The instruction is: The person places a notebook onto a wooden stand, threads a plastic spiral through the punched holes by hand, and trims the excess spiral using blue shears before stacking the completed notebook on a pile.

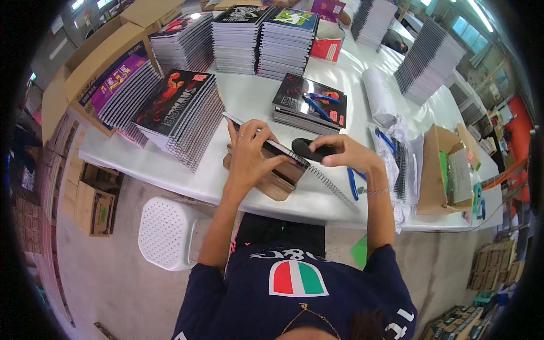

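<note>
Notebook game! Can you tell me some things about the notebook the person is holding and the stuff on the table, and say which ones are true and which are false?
1. The left hand holds a notebook on its edge. True.
2. The right hand holds a red cup. False: it grips a black tool at the notebook's edge.
3. A wire spiral sticks out past the notebook. True.
4. The blue-handled pliers lie on the floor. False: they rest on a small stack of notebooks on the white table.
5. A white stool stands below the table's edge. True.
6. The table holds only one notebook. False: many tall stacks stand on it.
</note>
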A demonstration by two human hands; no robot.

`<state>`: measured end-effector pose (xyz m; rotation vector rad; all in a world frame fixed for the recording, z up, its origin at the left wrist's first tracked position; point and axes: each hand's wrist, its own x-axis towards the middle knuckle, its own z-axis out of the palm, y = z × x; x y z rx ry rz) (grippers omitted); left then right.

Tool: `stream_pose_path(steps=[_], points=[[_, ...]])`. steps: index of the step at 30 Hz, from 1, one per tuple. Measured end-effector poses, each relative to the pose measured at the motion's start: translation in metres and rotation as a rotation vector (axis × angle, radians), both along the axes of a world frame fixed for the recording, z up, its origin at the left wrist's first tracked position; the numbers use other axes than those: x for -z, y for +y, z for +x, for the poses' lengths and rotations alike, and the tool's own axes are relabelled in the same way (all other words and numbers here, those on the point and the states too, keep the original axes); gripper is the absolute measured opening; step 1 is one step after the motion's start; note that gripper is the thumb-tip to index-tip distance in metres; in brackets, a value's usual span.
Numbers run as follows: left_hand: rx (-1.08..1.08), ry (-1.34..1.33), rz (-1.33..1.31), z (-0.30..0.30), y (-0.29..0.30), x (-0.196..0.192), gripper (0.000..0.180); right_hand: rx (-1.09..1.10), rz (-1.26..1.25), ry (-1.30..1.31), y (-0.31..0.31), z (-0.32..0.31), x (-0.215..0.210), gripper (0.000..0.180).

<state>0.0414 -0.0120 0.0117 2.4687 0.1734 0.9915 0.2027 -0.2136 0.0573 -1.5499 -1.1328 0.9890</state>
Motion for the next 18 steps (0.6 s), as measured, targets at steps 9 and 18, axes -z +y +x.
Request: stream_pose_path(steps=[9, 18], points=[[0.037, -0.025, -0.121, -0.008, -0.005, 0.004, 0.040, 0.192, -0.109, -0.260, 0.015, -0.019, -0.004, 0.040], [0.096, -0.075, -0.202, -0.012, -0.010, 0.013, 0.040, -0.031, 0.112, 0.036, 0.003, -0.020, 0.002, 0.066]])
